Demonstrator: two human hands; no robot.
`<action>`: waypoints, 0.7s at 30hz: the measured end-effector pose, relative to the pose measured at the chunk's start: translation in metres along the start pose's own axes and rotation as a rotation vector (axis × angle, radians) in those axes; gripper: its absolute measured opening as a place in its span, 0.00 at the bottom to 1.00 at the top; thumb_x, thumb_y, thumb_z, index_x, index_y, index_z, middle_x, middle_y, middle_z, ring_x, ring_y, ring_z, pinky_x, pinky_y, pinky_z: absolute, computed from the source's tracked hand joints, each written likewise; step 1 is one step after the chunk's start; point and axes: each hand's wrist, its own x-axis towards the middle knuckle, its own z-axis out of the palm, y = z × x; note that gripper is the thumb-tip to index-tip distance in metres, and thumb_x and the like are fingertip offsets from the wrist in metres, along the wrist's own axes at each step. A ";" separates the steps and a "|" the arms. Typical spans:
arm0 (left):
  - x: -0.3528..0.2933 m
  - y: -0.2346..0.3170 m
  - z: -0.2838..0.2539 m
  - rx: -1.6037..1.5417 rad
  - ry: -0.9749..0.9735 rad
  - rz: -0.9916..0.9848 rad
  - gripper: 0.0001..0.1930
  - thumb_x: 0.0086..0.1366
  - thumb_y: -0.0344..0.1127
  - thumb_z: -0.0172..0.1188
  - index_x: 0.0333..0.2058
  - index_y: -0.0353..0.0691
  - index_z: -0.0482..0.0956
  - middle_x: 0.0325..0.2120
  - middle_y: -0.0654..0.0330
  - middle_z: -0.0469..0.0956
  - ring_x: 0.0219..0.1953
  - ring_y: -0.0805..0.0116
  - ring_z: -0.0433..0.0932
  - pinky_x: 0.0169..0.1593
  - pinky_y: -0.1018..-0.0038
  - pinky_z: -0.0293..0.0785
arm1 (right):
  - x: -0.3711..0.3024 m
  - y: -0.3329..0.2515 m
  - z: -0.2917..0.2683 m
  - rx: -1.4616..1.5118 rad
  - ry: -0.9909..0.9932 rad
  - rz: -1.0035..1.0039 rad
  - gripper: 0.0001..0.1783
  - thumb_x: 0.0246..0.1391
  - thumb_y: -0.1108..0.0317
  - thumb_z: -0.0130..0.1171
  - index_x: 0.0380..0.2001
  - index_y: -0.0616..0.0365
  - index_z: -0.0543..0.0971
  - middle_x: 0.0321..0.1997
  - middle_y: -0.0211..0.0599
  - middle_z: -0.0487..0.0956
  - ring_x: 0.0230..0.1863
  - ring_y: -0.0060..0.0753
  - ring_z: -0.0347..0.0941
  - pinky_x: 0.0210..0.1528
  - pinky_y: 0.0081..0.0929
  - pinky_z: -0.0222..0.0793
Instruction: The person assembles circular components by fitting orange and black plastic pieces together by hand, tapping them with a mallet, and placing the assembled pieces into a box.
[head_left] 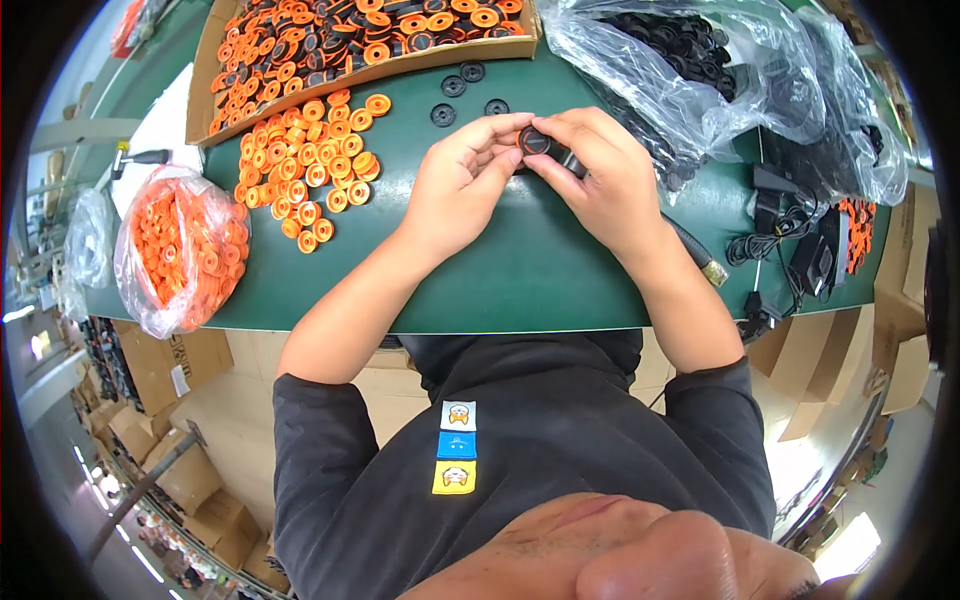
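My left hand (455, 185) and my right hand (610, 175) meet over the green table. Between their fingertips is a small round black part (535, 141) with an orange rim. Both hands are closed on it, the right thumb and fingers around its black side and the left fingertips at its left edge. My fingers cover much of it. Just beyond my left hand lie several loose black discs (443, 115). To the left of that hand spreads a pile of orange round parts (309, 164) with holes in their middles.
A cardboard box (200, 105) at the back holds many orange and black parts. Clear plastic bags of black parts (690, 60) lie back right. An open bag of orange parts (180, 255) stands left. Cables (775, 245) and a hose end (712, 270) lie on the right.
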 end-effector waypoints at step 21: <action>-0.002 0.002 0.004 0.071 0.040 0.038 0.19 0.71 0.22 0.55 0.59 0.29 0.72 0.50 0.56 0.79 0.51 0.72 0.78 0.57 0.76 0.74 | 0.000 0.000 0.000 0.058 -0.019 -0.017 0.18 0.44 0.75 0.69 0.42 0.64 0.82 0.40 0.41 0.81 0.40 0.47 0.79 0.42 0.37 0.76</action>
